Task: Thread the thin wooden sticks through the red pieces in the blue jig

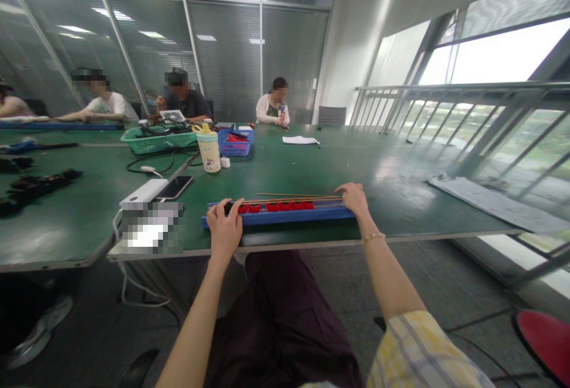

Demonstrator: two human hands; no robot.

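Observation:
A long blue tray (pixel 289 218) lies along the front edge of the green table, with a row of red pieces (pixel 289 205) inside it. Thin brown rods (pixel 303 199) run lengthwise over its back side. At the tray's left end, my left hand (pixel 225 225) has thumb and fingers around a small black piece and the rod ends. My right hand (pixel 355 199) is at the right end, its fingers closed over the rods' right ends and the tray rim; the fingertips are partly hidden.
Behind the tray stand a yellow cup (pixel 208 149), a blue basket (pixel 236 146) and a green basket (pixel 155 142). A phone (pixel 177 188) and white power strip (pixel 145 192) lie left. A clipboard (pixel 494 198) is right. Several people sit across the table.

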